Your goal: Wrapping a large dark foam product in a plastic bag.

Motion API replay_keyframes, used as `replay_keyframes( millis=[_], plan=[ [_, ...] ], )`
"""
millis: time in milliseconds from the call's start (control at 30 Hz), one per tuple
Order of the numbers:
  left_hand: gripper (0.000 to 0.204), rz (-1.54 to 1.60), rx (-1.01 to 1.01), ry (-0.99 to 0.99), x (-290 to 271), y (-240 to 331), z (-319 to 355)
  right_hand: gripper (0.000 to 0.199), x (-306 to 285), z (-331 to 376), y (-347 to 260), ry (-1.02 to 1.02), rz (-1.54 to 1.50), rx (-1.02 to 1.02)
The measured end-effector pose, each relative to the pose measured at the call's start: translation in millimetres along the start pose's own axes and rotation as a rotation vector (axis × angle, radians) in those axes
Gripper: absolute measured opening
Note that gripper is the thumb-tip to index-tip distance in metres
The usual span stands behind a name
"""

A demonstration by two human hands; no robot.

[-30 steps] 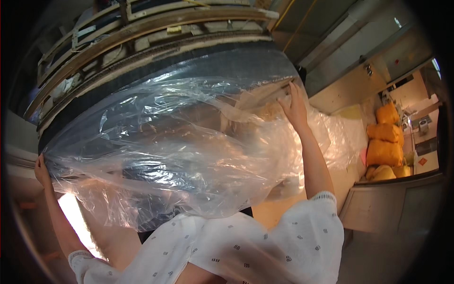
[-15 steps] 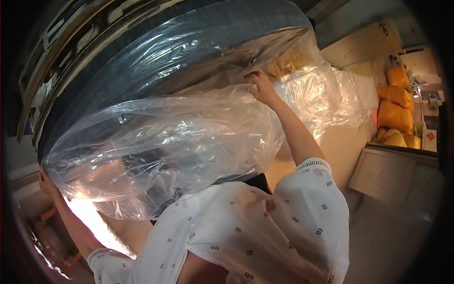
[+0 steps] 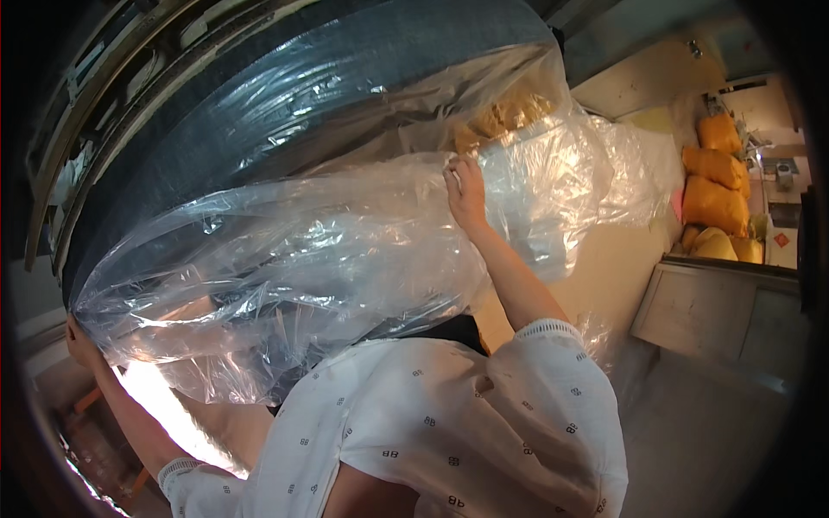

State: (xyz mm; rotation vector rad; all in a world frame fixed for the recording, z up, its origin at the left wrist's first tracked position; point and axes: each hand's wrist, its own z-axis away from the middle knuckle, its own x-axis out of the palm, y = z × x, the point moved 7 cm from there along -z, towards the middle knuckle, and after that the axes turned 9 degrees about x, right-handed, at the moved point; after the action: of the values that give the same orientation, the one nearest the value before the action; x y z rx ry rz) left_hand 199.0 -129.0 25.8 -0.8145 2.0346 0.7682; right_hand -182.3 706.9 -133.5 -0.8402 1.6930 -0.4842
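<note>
Transparent plastic film [image 3: 337,229] is blurring shapes beneath, the left hand [image 3: 81,342] pinching its left corner, the right hand [image 3: 467,193] clutching folds.

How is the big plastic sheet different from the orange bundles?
The plastic sheet is clear, while the orange bundles are not see-through. The sheet is spread wide, but the bundles are lumpy and piled up. The sheet is at both hands, the left and the right; the bundles sit away to the right, untouched.

On my right I am seeing stacked orange sacks [image 3: 716,207], with a red diamond shape [image 3: 781,239] showing beside them and a panel [image 3: 691,306] standing nearer.
</note>
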Motion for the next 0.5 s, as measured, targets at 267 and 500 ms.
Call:
replay_keyframes(
  millis=[267,500],
  plan=[
    [0.050,0.162,0.021,0.026,2,-47,-6,0.014,-118,-146,-109,0.056,-0.261,0.037],
    [0.040,0.485,-0.090,0.123,-3,-94,7,0.013,-64,-257,-150,-0.042,0.317,-0.282]
  ],
)
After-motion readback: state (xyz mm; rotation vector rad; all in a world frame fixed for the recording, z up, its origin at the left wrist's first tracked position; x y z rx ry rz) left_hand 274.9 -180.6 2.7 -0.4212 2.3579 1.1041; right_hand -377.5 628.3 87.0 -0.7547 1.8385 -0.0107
